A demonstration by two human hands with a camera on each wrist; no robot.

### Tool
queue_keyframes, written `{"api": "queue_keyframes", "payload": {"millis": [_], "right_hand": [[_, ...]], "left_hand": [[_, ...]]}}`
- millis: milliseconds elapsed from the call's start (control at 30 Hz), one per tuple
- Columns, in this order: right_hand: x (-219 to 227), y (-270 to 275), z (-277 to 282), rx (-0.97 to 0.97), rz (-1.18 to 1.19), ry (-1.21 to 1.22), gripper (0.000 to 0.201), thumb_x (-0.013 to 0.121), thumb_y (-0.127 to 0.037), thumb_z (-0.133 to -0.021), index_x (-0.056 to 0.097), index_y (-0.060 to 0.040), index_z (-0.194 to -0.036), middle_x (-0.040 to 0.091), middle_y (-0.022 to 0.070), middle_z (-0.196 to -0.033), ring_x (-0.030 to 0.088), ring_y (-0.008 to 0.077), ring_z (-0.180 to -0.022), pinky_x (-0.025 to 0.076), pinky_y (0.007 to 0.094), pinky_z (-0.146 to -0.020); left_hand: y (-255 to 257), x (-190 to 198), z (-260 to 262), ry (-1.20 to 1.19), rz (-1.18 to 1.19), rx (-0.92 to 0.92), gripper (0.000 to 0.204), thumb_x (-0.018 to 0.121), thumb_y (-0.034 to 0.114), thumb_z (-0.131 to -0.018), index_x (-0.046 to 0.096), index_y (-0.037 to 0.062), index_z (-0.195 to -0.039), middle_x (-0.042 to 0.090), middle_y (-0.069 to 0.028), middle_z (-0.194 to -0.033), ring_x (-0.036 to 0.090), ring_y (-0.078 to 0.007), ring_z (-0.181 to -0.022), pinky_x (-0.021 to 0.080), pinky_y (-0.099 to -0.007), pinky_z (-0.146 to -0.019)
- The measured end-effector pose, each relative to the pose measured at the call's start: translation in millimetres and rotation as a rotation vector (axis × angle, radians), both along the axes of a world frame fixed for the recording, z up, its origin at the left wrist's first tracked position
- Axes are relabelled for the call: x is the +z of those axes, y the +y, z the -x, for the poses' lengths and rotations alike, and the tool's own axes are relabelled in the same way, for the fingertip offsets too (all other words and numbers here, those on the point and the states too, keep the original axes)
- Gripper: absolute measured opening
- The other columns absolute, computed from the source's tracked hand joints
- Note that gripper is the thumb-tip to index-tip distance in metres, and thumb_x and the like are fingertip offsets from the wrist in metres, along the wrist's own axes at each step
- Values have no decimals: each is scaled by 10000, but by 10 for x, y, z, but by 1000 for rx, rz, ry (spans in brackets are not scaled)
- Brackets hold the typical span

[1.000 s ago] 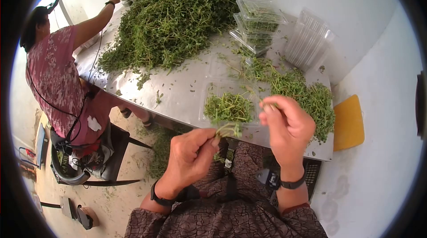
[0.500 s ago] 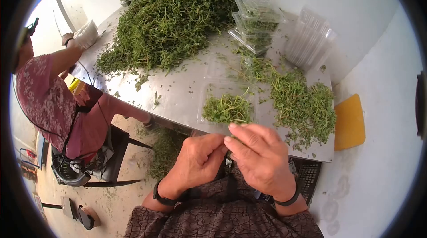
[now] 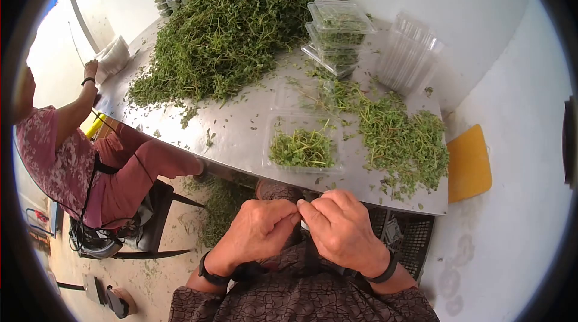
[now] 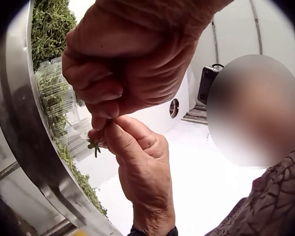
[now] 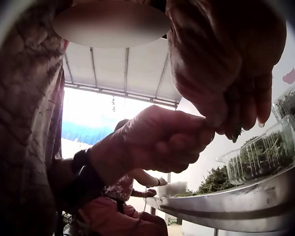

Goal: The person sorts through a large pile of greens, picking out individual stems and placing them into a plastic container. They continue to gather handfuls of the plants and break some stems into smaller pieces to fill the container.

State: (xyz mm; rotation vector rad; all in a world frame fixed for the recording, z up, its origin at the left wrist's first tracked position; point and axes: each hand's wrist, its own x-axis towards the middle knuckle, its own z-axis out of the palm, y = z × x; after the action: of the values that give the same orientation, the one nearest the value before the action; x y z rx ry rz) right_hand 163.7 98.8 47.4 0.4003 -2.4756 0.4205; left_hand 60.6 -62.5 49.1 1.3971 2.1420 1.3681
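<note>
Just in front of the table edge, my left hand [image 3: 259, 229] and right hand [image 3: 346, 232] meet fingertip to fingertip. Both pinch small green sprigs, mostly hidden by the fingers in the head view. A leafy tip of a sprig [image 4: 94, 146] pokes out beside the right fingertips in the left wrist view. The left fingers are curled in tightly. Beyond the hands, an open clear plastic clamshell [image 3: 268, 156] lies on the metal table [image 3: 235, 135] with leafy greens [image 3: 303, 147] in it.
A big heap of greens [image 3: 223, 33] covers the table's back; a smaller pile [image 3: 400, 141] lies at right. Behind stand stacked filled clamshells [image 3: 339, 39] and nested empty ones [image 3: 409, 54]. Another person [image 3: 66, 159] sits at left. A black crate [image 3: 415, 235] is below the table.
The right hand has come left and down from near the clamshell to meet the left hand. Both have drawn closer to the body. The other person has leaned back, reaching to the white containers.
</note>
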Motion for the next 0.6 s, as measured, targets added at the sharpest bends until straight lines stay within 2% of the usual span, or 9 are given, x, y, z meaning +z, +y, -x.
{"api": "queue_keyframes", "payload": {"millis": [267,400,467,500,567,600], "right_hand": [[75,12,70,-62,-36,76,262,669,-53,-697,623,45,-935,466,67,-737,495,231,-731,450,340,-663],[91,16,75,-64,-56,5,255,676,-53,-683,614,34,-915,464,66,-735,495,232,-726,451,341,-655],[125,7,95,-107,-29,-10,293,655,19,-582,642,17,-875,555,77,-747,580,260,-725,488,355,-617],[124,19,117,-106,-29,-13,293,655,19,-582,642,17,-875,555,77,-747,580,260,-725,488,355,-617],[124,60,176,-86,-5,85,211,681,-31,-669,598,8,-858,501,68,-743,527,237,-738,464,353,-649],[147,87,205,-84,-6,80,211,681,-31,-669,598,8,-858,501,68,-743,527,237,-738,464,353,-649]], "left_hand": [[71,109,15,84,-65,37,46,641,-23,-785,625,-16,-828,565,-144,-649,574,-328,-567,429,-357,-500],[87,84,37,103,-66,37,55,645,-28,-777,633,-14,-829,580,-139,-655,579,-324,-569,438,-351,-502],[100,83,50,97,-67,43,37,646,-7,-789,628,-5,-822,592,-152,-667,591,-350,-584,451,-372,-505],[109,85,62,95,-68,48,30,648,15,-801,624,4,-814,605,-166,-679,602,-375,-599,465,-393,-508],[132,130,98,85,-105,57,60,663,21,-799,633,6,-850,618,-161,-700,610,-365,-601,471,-390,-516],[149,147,122,78,-141,65,96,677,26,-797,642,9,-885,630,-156,-722,618,-355,-604,477,-387,-525]]}}
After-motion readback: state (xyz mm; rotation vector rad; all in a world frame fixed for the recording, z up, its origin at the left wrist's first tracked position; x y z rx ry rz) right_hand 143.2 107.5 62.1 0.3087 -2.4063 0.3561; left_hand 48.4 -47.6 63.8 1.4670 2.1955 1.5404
